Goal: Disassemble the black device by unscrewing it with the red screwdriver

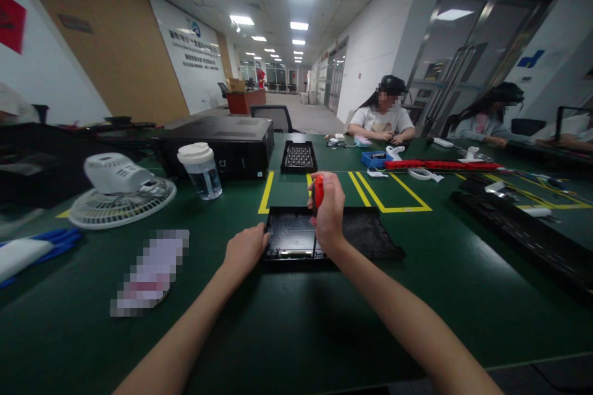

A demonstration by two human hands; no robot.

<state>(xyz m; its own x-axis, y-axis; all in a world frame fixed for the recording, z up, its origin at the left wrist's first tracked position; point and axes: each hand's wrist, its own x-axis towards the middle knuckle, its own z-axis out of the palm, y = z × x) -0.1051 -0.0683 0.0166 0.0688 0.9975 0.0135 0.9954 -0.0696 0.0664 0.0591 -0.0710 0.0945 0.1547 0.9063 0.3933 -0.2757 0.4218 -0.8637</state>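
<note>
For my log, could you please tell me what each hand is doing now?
Left hand: at the left edge of the black tray; grip unclear.
Right hand: closed around a screwdriver.

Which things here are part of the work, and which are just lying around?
In use:
Red-handled screwdriver, in the right hand
Black casing, left hand holding its left edge

Apparently just lying about:
White fan
Lidded cup
Long red strip

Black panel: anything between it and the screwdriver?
Nothing visible. Right hand holds the screwdriver upright, shaft down at the near edge of the black panel; tip contact unclear. Left hand at the left edge, not between.
</note>
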